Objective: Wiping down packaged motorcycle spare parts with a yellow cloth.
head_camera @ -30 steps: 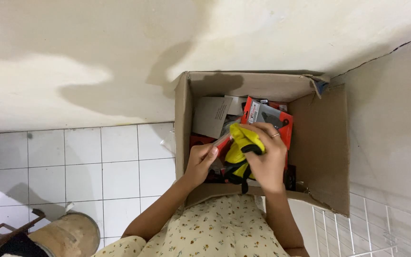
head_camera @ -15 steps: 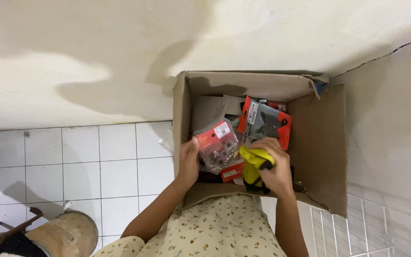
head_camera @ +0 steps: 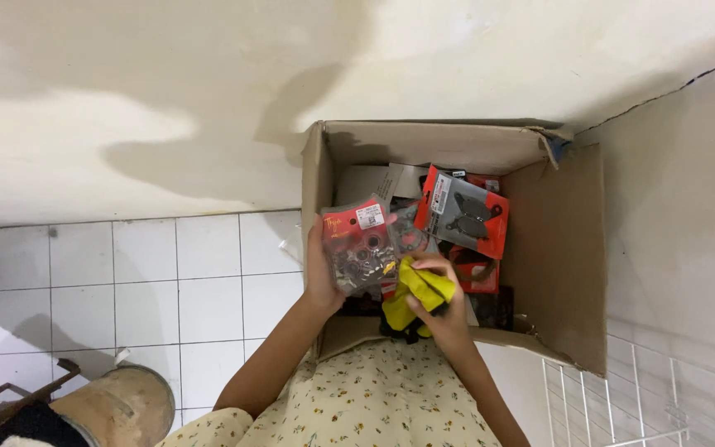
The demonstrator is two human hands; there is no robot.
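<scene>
Here, the person's left hand (head_camera: 322, 277) grips a clear blister pack (head_camera: 360, 246) with a red top card, fingers wrapped around its left edge. The pack is lifted over the open cardboard box (head_camera: 560, 265), its face turned up toward the head camera. Its long axis runs roughly from twelve to six o'clock, tipped a little so the red card end points toward eleven. The right hand (head_camera: 444, 314) is clenched around a yellow cloth (head_camera: 419, 294), at four o'clock from the pack and just beside its lower corner; whether cloth and pack touch I cannot tell.

At two o'clock from the pack lies a red carded package (head_camera: 463, 213) showing dark parts, resting on other packets inside the box. The box's left wall stands just at nine o'clock of the left hand, very close; the far wall sits at twelve. White floor tiles (head_camera: 138, 281) spread out to nine o'clock beyond that wall. A white wire rack (head_camera: 647, 397) stands at four o'clock, outside the box, well apart from the hands.
</scene>
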